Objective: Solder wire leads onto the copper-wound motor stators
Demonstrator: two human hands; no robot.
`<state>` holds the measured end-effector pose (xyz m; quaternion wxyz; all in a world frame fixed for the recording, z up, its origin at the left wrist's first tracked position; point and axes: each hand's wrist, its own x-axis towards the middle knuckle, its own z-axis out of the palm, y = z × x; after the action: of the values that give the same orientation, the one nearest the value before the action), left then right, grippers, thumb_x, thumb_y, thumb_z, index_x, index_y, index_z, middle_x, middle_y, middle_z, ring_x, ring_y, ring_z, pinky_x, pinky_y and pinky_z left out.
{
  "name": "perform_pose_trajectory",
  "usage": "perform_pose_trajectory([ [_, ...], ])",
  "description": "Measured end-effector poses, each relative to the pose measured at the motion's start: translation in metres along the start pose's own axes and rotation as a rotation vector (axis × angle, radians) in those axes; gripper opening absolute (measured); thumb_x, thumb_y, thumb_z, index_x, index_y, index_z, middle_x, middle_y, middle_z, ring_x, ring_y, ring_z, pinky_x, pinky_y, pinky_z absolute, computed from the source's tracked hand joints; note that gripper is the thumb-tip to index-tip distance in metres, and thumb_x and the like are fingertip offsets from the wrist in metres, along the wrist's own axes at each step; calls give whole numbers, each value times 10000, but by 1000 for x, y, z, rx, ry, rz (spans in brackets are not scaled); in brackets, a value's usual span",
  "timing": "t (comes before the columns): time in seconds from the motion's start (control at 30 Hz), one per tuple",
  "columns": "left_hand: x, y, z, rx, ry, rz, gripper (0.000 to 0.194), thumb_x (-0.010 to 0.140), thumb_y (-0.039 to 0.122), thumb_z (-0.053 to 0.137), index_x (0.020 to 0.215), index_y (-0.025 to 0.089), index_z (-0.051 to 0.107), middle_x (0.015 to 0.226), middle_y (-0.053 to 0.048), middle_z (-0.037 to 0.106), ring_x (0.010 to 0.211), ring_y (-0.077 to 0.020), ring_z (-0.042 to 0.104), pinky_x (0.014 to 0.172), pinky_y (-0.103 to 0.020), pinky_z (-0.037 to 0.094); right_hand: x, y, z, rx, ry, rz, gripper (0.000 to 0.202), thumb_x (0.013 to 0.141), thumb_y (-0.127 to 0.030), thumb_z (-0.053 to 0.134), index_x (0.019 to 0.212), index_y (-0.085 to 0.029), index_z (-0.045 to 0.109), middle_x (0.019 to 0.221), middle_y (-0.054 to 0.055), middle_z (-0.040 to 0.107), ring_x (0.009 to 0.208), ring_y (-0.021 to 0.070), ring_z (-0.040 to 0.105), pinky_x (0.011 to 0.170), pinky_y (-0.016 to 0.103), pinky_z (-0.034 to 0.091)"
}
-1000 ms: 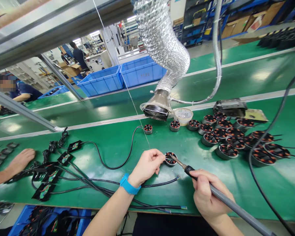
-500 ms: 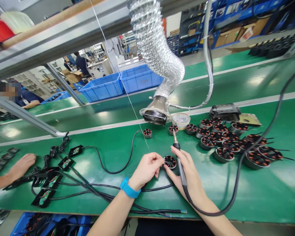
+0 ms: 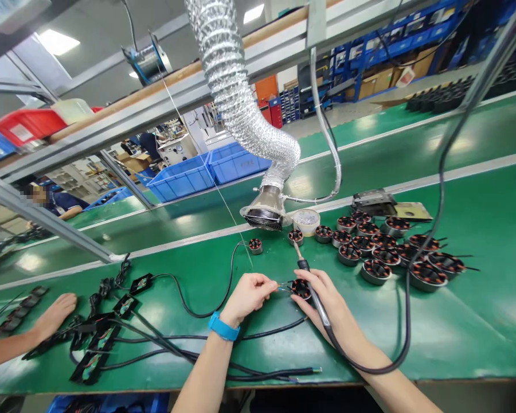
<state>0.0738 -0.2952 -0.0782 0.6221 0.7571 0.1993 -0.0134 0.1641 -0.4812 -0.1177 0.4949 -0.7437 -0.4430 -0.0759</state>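
My right hand (image 3: pixel 336 310) is closed around a soldering iron (image 3: pixel 319 304), its tip pointing away from me toward a small motor stator (image 3: pixel 296 237). That hand's thumb and fingers also steady another stator (image 3: pixel 300 288) with copper-coloured windings. To its left, my left hand (image 3: pixel 248 298), wearing a blue wristband, pinches the ends of thin wires (image 3: pixel 284 285) that run out of this stator. A thin solder wire (image 3: pixel 223 201) hangs from a spool (image 3: pixel 148 63) and ends above the table beyond my left hand. A black cable (image 3: pixel 266 331) passes beneath my wrists.
Several stators (image 3: pixel 376 271) stand grouped at the right. A fume duct (image 3: pixel 262 206) hangs over the table beside a round tub (image 3: pixel 306 221). Circuit boards with cables (image 3: pixel 97 347) lie at the left, where another person's hand (image 3: pixel 59 312) rests. The iron's cord (image 3: pixel 406 321) loops at right.
My left hand has drawn slightly left from the stator, and the thin wires now show stretched between them. The right hand still holds the iron. The camera view has tilted upward.
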Motion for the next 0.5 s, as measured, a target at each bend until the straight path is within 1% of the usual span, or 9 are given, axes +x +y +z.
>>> perform_pose_trajectory([
  [0.03,0,-1,0,-9,-27,-14,511,776,606,660,807,96,672,601,22,545,404,-51,386,439,-205,287,-1,1,0,7,8,4,398,951,-231,568,1334,-253,461,1194,93,506,961,194,636,851,326,565],
  [0.1,1,-3,-1,-22,-67,-10,555,772,638,649,808,85,678,643,-22,612,414,-71,472,454,-213,347,-3,4,0,23,13,11,430,949,-225,574,1358,-254,444,1214,94,503,1009,200,623,893,338,552],
  [0.17,1,-4,-3,-28,-79,-1,573,767,649,652,805,78,680,671,-55,647,476,-97,545,511,-223,410,-5,6,1,36,16,19,455,947,-217,573,1377,-258,430,1232,95,495,1041,206,612,923,352,539],
  [0.23,0,-3,-7,0,-74,4,581,776,655,638,808,76,681,676,-65,652,543,-117,576,568,-234,442,-7,7,2,50,17,25,461,952,-212,558,1390,-261,421,1238,96,491,1040,209,612,930,360,536],
  [0.3,0,0,-12,92,-25,5,602,804,674,583,806,80,684,625,-48,627,543,-121,553,573,-237,430,-8,7,2,64,17,35,456,959,-213,537,1396,-261,415,1238,100,488,1024,209,617,921,358,540],
  [0.37,2,7,-15,252,106,31,617,854,675,495,793,93,692,534,-6,553,494,-110,480,544,-232,378,-9,6,2,76,21,46,458,963,-219,526,1403,-262,406,1241,105,484,1017,211,620,912,354,543],
  [0.43,7,18,-13,421,229,95,617,906,638,420,779,108,709,497,15,499,493,-108,431,541,-236,333,-9,6,2,83,34,57,464,964,-226,527,1408,-268,400,1243,104,479,1013,214,621,907,353,544],
  [0.47,11,25,-10,493,246,136,606,921,614,407,771,115,717,510,15,504,515,-110,431,551,-239,321,-9,5,2,85,40,60,466,963,-229,528,1409,-274,400,1243,102,478,1011,215,622,906,354,544],
  [0.5,16,32,-6,553,224,167,587,920,599,421,760,120,721,535,13,522,542,-112,439,561,-242,315,-9,5,1,87,41,63,467,964,-229,527,1410,-278,400,1243,99,478,1009,215,623,903,354,544],
])
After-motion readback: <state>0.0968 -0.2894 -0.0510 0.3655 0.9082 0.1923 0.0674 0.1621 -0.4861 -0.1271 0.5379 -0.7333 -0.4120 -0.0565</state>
